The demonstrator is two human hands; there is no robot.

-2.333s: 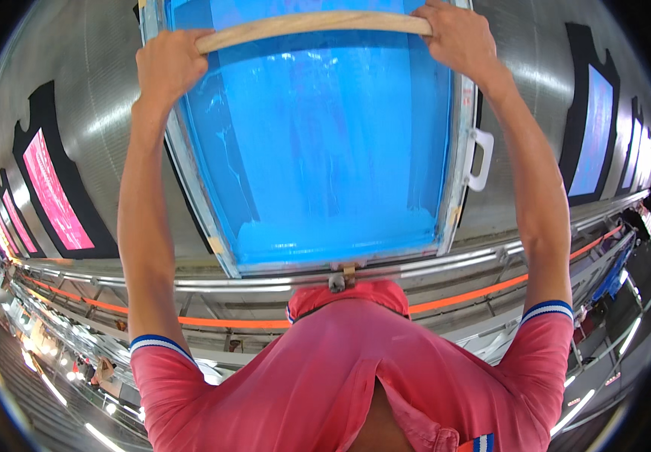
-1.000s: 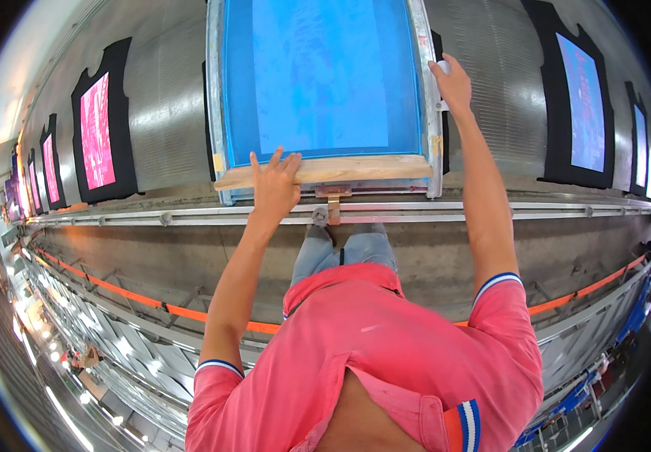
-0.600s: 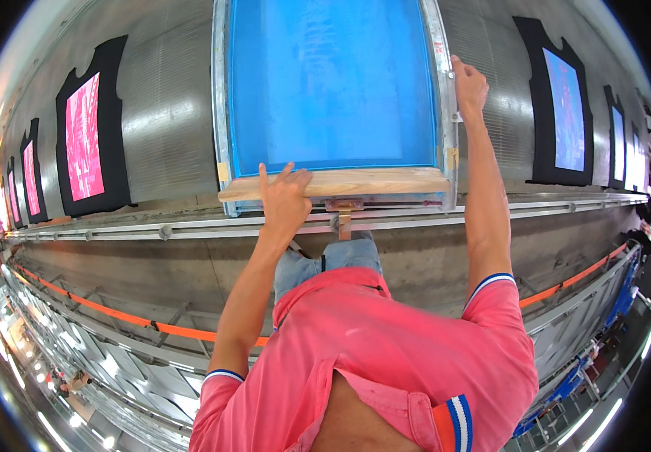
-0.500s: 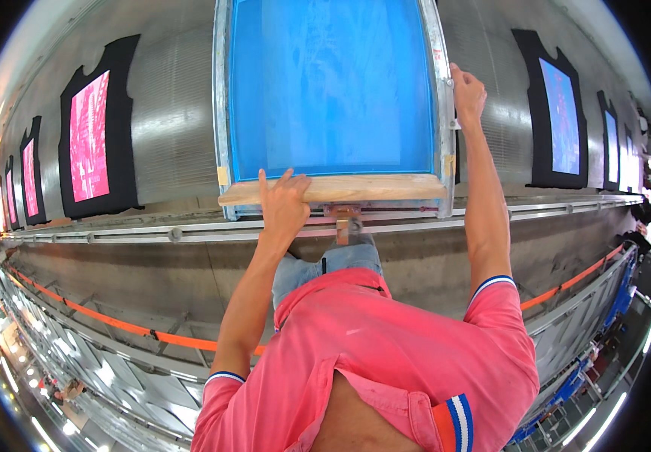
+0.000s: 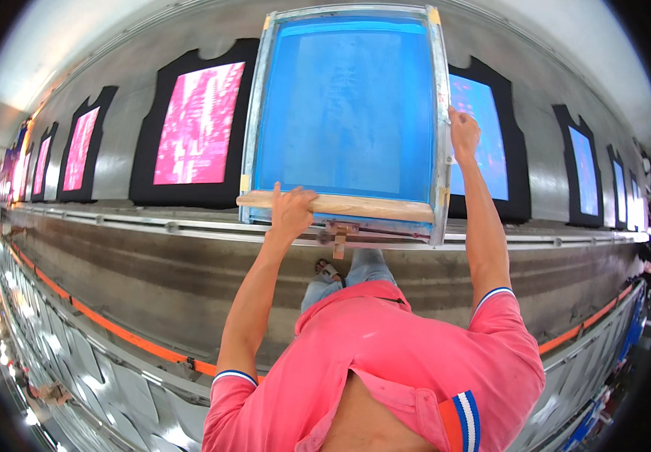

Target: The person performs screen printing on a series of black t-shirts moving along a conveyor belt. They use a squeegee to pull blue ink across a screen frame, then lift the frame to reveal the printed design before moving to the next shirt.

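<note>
Over the table (image 5: 544,160), where did we have the screen (image 5: 348,113)?

Between the near pink shirt (image 5: 197,124) and near blue shirt (image 5: 490,139); couldn't tell if it touched down. Our left hand (image 5: 293,213) was clamped on the squeegee (image 5: 374,207) across its near end; our right hand (image 5: 465,134) was closed at its right edge.

Progress?

We judged the right side done, blue with pink specks. Left side showed no blue, so probably left to do.

Surroundings?

Grey metal top, rail (image 5: 137,223) along our side, concrete floor (image 5: 189,267) underfoot, orange strip (image 5: 114,325) beyond.
</note>
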